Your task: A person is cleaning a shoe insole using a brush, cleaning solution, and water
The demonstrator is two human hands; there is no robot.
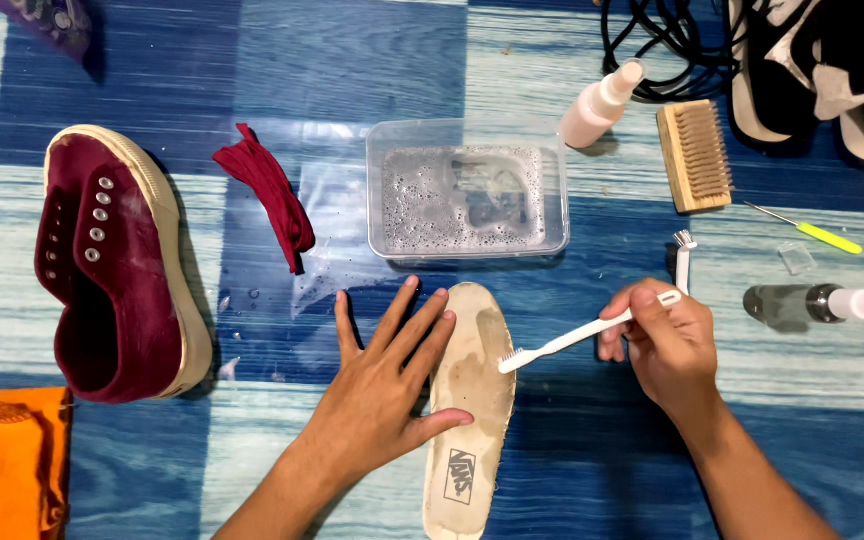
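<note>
Scrubbing the insole is the step I judge to be in hand: my right hand is closed around a white brush, bristles on the grimy forepart. My left hand lies open and flat, fingers spread, thumb pinning the insole to the blue surface. Next the brush likely needs firm short strokes, or a dip. Just beyond the insole's toe, the clear tub holds shallow, soapy water.
</note>
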